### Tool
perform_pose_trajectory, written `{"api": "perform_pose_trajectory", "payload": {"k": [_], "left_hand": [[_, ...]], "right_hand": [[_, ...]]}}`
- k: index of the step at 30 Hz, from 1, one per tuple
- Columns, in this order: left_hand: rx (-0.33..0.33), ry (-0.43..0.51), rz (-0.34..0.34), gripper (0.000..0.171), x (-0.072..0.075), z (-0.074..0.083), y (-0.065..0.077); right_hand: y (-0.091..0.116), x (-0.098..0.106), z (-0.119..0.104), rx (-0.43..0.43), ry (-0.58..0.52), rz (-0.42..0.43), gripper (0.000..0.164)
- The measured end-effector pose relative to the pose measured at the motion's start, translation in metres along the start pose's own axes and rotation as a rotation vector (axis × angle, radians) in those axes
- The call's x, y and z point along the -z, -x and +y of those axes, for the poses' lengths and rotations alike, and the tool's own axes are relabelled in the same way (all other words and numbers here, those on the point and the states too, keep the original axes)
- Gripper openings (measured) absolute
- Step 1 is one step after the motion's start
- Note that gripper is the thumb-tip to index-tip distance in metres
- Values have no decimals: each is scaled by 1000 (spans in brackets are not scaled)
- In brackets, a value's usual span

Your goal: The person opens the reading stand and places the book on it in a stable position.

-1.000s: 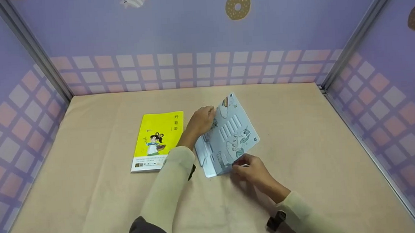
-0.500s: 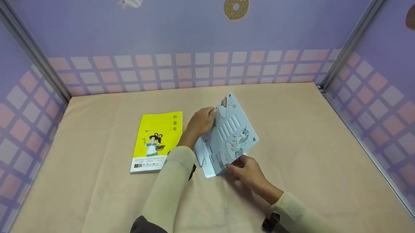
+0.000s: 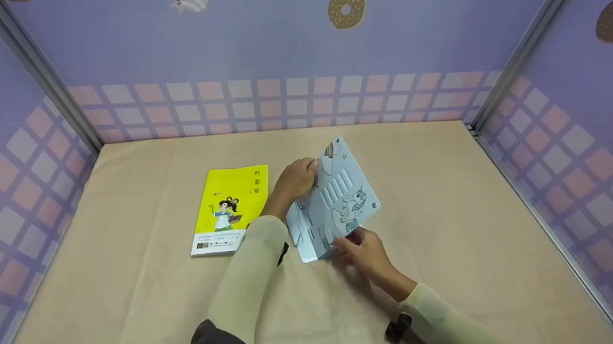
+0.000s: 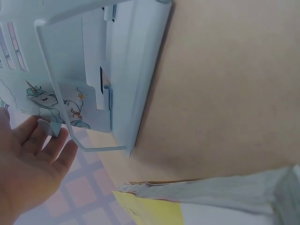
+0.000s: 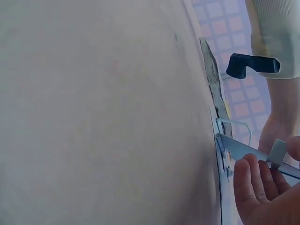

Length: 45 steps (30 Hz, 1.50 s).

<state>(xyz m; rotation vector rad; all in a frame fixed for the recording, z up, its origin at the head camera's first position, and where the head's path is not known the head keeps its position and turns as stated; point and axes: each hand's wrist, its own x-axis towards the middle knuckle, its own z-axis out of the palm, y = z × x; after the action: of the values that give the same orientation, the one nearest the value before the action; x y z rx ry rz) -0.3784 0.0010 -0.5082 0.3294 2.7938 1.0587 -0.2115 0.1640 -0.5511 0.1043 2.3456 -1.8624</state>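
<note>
A pale blue metal book stand with unicorn drawings and slots stands on the cloth, its panel tilted up from a flat base. My left hand grips the panel's far left edge; in the left wrist view its fingers curl by a small tab. At the near lower edge, my right hand pinches the panel between thumb and fingers, beside another tab in the right wrist view. A wire support projects behind the panel.
A yellow-covered book lies flat left of the stand, partly hidden by the left forearm. Beige cloth covers the table. Purple panels with pink and white squares enclose its back and sides.
My right hand has slid slightly left along the panel's lower edge, its thumb now over the panel face. The left hand keeps its hold, and the stand looks nearly unmoved.
</note>
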Motion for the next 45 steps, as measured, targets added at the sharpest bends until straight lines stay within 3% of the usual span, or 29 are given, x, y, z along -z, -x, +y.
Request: {"api": "perform_pose_trajectory", "payload": {"k": [5, 16, 22, 34, 45], "left_hand": [[10, -7, -6, 45, 0, 0, 0], [42, -7, -1, 45, 8, -3, 1], [77, 24, 35, 46, 18, -9, 3], [116, 85, 21, 28, 33, -26, 16], [60, 124, -18, 22, 38, -35, 33]], "right_hand": [[-1, 1, -1, 6, 6, 45, 33], [-3, 5, -5, -11, 13, 62, 33], [-9, 20, -3, -47, -25, 146, 24], [-29, 53, -1, -158, -102, 200, 21], [-54, 73, 0, -231, -67, 274, 26]]}}
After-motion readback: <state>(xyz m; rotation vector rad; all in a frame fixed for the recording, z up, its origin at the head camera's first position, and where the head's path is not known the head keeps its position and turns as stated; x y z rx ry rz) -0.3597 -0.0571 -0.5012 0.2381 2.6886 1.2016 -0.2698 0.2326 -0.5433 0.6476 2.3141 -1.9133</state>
